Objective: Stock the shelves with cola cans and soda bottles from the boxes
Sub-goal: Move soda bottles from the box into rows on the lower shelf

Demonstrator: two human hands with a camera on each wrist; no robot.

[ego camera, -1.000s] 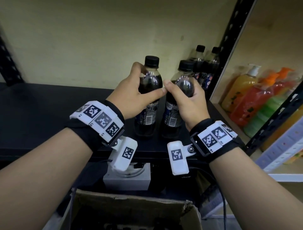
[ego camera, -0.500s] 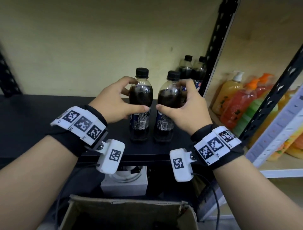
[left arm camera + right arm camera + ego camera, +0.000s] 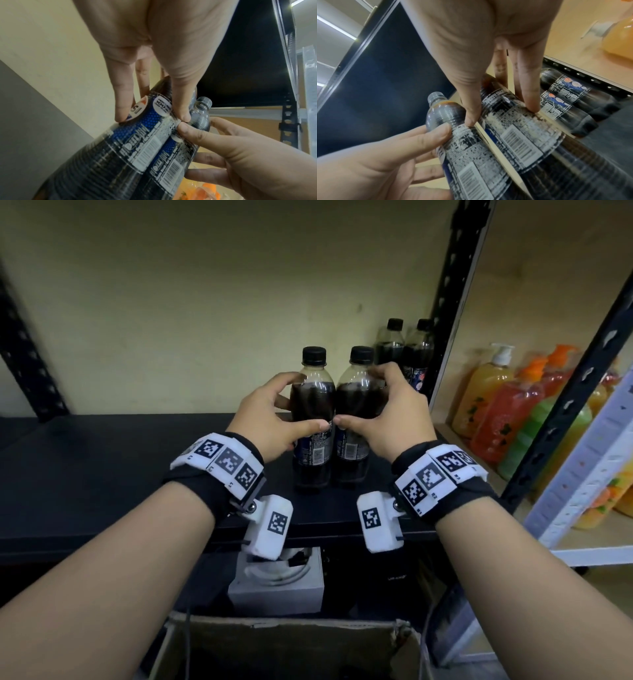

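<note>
Head view, left to right: bare stretch of black metal shelf [image 3: 102, 460], most of it unfilled. Left hand [image 3: 270, 422] curled round a clear plastic cola bottle with black cap and blue label [image 3: 312, 419], thumb across the front, fingers behind. Just beside it, touching or nearly so, a second matching black-capped cola bottle [image 3: 359, 412], gripped the same way by the right hand [image 3: 390, 419]; thumb tips almost meeting between the two. Both bottles upright, seemingly standing on the shelf near its front edge, not yet let go. Further right, at the back by the black perforated upright [image 3: 445, 302], two more dark cola bottles [image 3: 406, 350] already stocked. Beyond the upright, coloured soap pump bottles [image 3: 507, 405] on a neighbouring pale shelf. Below, open brown cardboard box [image 3: 284, 642], contents hidden. Judged early in the job: four bottles on the shelf, no cans seen anywhere, releasing this pair next, many trips probably left.
</note>
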